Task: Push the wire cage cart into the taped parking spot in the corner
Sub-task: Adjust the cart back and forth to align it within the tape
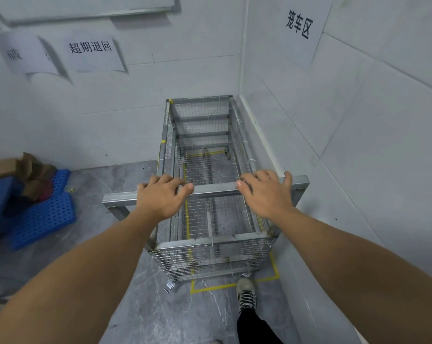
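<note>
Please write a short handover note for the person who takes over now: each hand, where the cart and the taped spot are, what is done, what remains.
Left hand: lies on the cart's near top bar, fingers over it, not clearly clenched.
Right hand: same bar, further right, also loose.
Cart: empty, far end at the corner, right side along the wall.
Yellow tape: near line shows just in front of the cart's near end.
Done: the cart seems to stand inside the marked spot.
Left: check the fit, perhaps a last small push, then let go.

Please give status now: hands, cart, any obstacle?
Both hands, left and right, on cart's top bar, fingers open. Wire cage cart in corner, over yellow tape. Nothing blocking.
</note>
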`<state>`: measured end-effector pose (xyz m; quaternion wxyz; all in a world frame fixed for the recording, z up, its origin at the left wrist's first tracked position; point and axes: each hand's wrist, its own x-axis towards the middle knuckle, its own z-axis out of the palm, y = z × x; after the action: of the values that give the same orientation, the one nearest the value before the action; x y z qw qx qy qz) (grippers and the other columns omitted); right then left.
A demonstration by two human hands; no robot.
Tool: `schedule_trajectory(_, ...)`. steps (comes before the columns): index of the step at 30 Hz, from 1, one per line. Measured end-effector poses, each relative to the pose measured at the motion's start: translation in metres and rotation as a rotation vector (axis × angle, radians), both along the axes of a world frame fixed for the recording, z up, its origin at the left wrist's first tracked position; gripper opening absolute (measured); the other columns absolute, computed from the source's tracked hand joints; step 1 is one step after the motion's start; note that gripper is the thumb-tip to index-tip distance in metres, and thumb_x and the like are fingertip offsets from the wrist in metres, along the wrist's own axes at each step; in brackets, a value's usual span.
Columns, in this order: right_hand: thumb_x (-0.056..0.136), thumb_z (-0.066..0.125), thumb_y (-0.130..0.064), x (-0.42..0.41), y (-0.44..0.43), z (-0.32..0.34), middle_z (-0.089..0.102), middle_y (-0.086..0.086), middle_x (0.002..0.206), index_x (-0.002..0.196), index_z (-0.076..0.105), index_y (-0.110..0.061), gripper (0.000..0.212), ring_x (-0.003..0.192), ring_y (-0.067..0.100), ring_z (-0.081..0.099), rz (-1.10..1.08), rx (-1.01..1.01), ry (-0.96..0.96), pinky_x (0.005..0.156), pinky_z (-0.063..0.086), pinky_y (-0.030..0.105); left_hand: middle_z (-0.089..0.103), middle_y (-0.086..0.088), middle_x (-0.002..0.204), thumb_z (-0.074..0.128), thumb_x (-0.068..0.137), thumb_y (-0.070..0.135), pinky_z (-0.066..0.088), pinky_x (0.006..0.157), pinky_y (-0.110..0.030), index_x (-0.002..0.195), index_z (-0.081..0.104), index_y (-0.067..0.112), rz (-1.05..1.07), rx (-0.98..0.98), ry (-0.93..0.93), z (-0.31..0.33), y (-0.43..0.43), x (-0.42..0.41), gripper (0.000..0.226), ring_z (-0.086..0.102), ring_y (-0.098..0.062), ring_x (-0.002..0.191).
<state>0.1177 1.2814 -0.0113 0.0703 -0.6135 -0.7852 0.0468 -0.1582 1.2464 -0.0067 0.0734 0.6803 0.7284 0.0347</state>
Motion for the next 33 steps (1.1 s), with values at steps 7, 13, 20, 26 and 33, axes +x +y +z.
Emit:
schedule_trajectory(7, 0.090, 0.017, -0.076, 0.006, -0.002, 0.000, 0.055, -0.008, 0.124, 0.120, 0.052, -0.038, 0.059, 0.124, 0.019, 0.042, 0.073, 0.020, -0.043, 0.106, 0.014, 0.065, 0.057, 0.009, 0.131, 0.007, 0.083, 0.080, 0.032, 0.101, -0.051, 0.126, 0.058, 0.043, -0.020, 0.034, -0.001, -0.002, -0.002, -0.002, 0.076, 0.044, -0.021, 0.127)
schedule_trajectory(13, 0.088, 0.014, -0.078, 0.008, -0.003, -0.004, 0.057, -0.009, 0.118, 0.118, 0.052, -0.037, 0.063, 0.117, 0.019, 0.047, 0.072, 0.043, -0.063, 0.105, 0.016, 0.063, 0.059, 0.009, 0.129, 0.007, 0.081, 0.082, 0.031, 0.101, -0.050, 0.125, 0.059, 0.042, -0.035, 0.016, 0.003, 0.000, -0.005, -0.001, 0.079, 0.044, -0.019, 0.127)
schedule_trajectory(20, 0.087, 0.012, -0.078, 0.008, -0.004, -0.004, 0.059, -0.007, 0.118, 0.121, 0.052, -0.037, 0.066, 0.116, 0.022, 0.048, 0.059, 0.060, -0.086, 0.106, 0.017, 0.062, 0.060, 0.008, 0.124, 0.010, 0.082, 0.083, 0.030, 0.100, -0.048, 0.124, 0.059, 0.039, -0.059, 0.005, 0.016, -0.001, -0.003, -0.001, 0.078, 0.045, -0.019, 0.124)
schedule_trajectory(26, 0.085, 0.009, -0.078, 0.008, -0.002, -0.004, 0.059, -0.007, 0.116, 0.119, 0.051, -0.037, 0.068, 0.113, 0.022, 0.048, 0.062, 0.059, -0.103, 0.104, 0.020, 0.061, 0.058, 0.008, 0.099, 0.005, 0.070, 0.092, 0.036, 0.092, -0.045, 0.113, 0.058, 0.033, -0.094, -0.008, 0.085, 0.002, -0.003, -0.002, 0.090, 0.053, -0.019, 0.104)
schedule_trajectory(33, 0.087, 0.013, -0.079, 0.013, 0.001, -0.009, 0.059, -0.006, 0.110, 0.113, 0.053, -0.036, 0.064, 0.107, 0.022, 0.050, 0.077, 0.083, -0.102, 0.102, 0.020, 0.061, 0.053, 0.007, 0.092, 0.010, 0.071, 0.089, 0.039, 0.091, -0.045, 0.095, 0.051, 0.029, -0.069, -0.009, 0.115, 0.006, -0.005, 0.007, 0.076, 0.054, -0.020, 0.096)
